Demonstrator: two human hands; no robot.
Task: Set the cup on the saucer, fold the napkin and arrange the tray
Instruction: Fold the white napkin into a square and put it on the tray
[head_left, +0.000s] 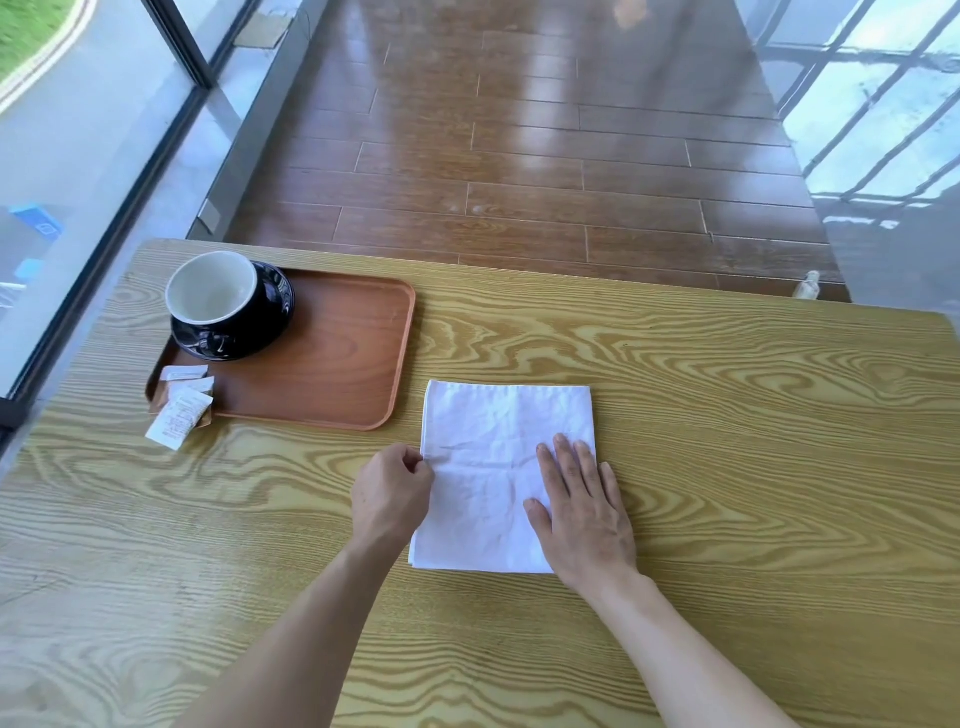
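Note:
A white napkin (491, 457) lies folded on the wooden table (727, 415), right of the tray. My left hand (389, 499) pinches the napkin's left edge with curled fingers. Flat on the napkin's lower right part rests my right hand (584, 512), fingers spread. A black cup (221, 299) with a white inside sits on a black saucer (228, 345) at the far left corner of the brown tray (332, 364).
Several small white sachets (182, 405) lie at the tray's near left corner, one hanging over the rim onto the table. Glass walls stand left and far right. Beyond the table's far edge is wooden floor, with a small clear bottle (808, 286) on it.

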